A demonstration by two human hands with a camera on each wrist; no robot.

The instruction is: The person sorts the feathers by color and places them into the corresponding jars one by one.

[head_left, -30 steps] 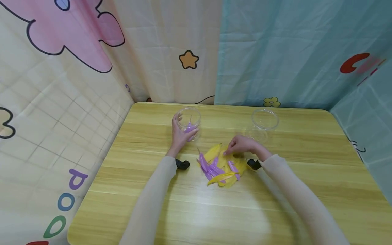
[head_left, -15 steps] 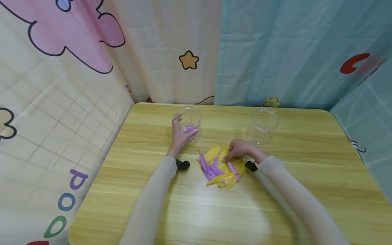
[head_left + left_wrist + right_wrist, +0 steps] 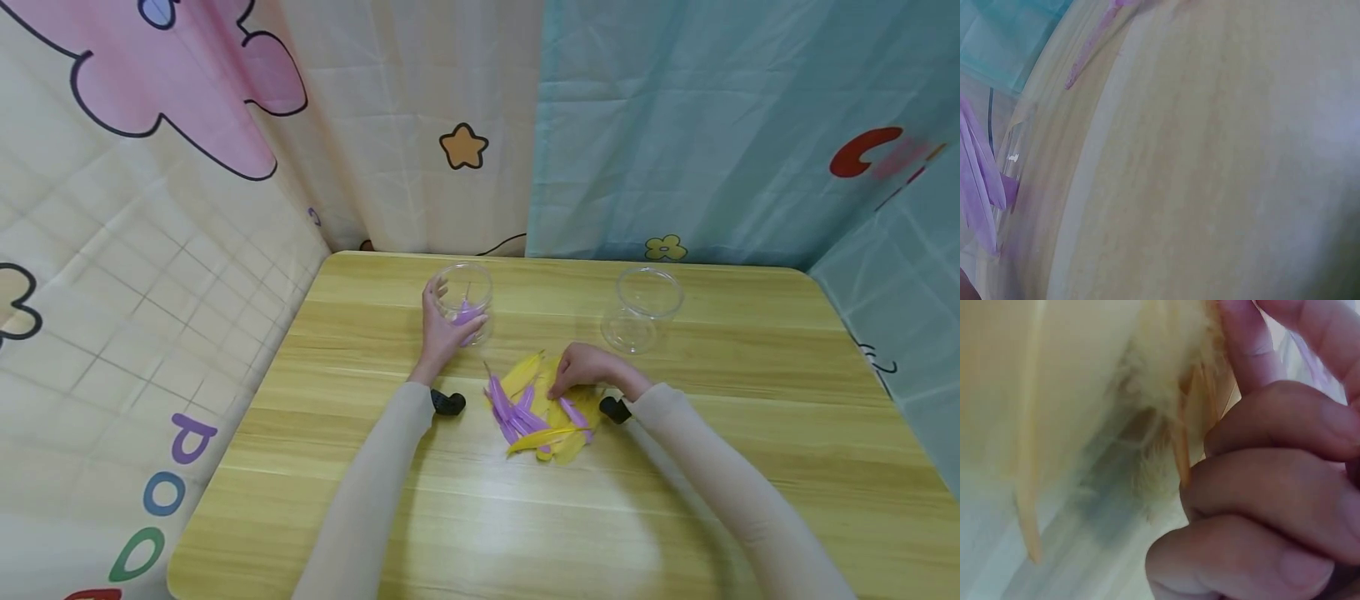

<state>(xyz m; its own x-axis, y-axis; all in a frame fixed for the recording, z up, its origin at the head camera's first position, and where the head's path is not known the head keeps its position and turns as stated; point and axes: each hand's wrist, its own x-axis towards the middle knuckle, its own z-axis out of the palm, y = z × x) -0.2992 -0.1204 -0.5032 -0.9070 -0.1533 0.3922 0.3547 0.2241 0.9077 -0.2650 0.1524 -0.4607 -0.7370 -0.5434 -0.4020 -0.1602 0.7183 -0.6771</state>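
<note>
My left hand [image 3: 441,323] curls round a clear plastic cup [image 3: 472,282] at the back left, thumb on its near side. Inside the cup stand purple feathers [image 3: 467,318]; the left wrist view shows purple feathers [image 3: 979,181] behind the clear wall. My right hand [image 3: 591,367] reaches into the loose heap of yellow feathers [image 3: 521,373] and purple feathers [image 3: 517,414]. Its thumb and forefinger pinch at a feather there, the tips partly hidden. In the right wrist view the other fingers [image 3: 1260,487] are curled beside pale yellow feathers [image 3: 1029,425] with bare quills.
Another clear cup [image 3: 649,293] stands at the back right, beyond the right hand. The wooden table [image 3: 765,375] is bounded by printed curtains [image 3: 675,125] at the back and both sides. Black wrist cameras [image 3: 448,405] sit on both wrists.
My right hand has lowered a little toward me within the feather heap. A purple feather and a yellow one at the heap's right side have shifted slightly. The left hand stays on the cup.
</note>
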